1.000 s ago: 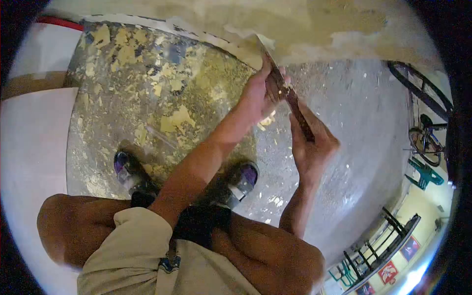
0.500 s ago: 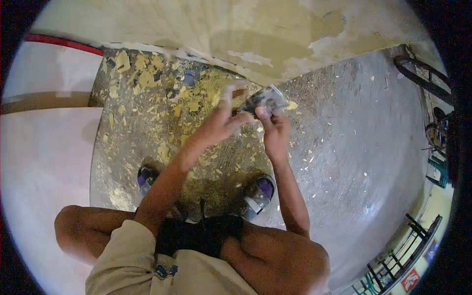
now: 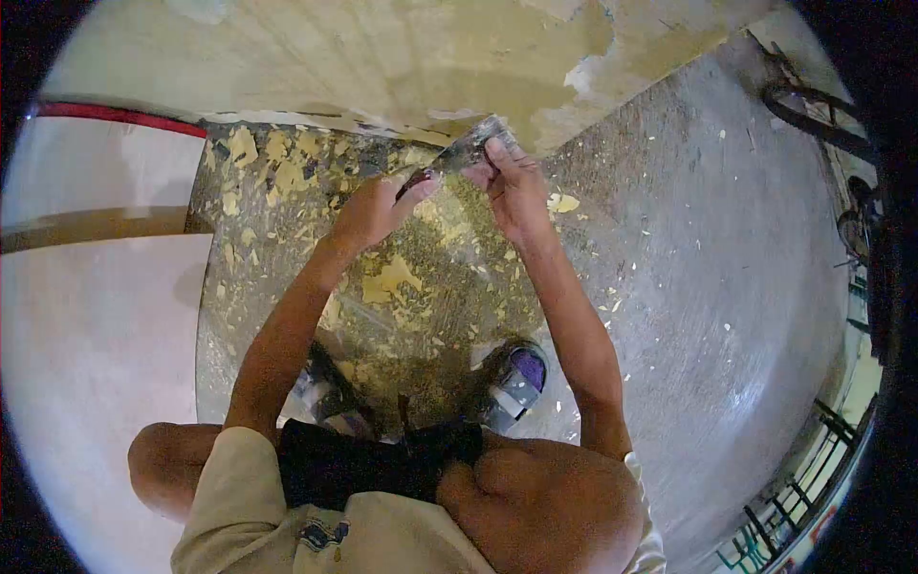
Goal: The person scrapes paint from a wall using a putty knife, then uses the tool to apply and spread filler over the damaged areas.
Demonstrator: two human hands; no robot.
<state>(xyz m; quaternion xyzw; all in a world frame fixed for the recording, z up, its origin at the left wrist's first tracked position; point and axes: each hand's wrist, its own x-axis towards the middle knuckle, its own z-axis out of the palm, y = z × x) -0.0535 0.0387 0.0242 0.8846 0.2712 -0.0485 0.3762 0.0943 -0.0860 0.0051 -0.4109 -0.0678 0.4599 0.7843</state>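
Observation:
A putty knife (image 3: 466,151) with a wide, smeared metal blade and a dark handle is held in front of the wall's lower edge. My left hand (image 3: 371,212) is closed around its handle. With thumb on top and fingers beneath, my right hand (image 3: 517,196) grips the blade near its far end. The peeling yellow wall (image 3: 402,72) rises just beyond the blade, with bare pale patches near the corner. Below my hands, yellow paint flakes (image 3: 390,279) litter the grey floor (image 3: 669,287).
White panels (image 3: 105,316) with a red edge strip (image 3: 120,114) stand at the left. My sandaled foot (image 3: 518,383) is on the floor between the flakes. A bicycle wheel (image 3: 813,115) is at the upper right, and dark furniture frames (image 3: 789,502) are at the lower right.
The putty knife has turned and moved up and left, closer to the wall. My left hand has drawn left and closed on its handle; my right hand remains on the blade.

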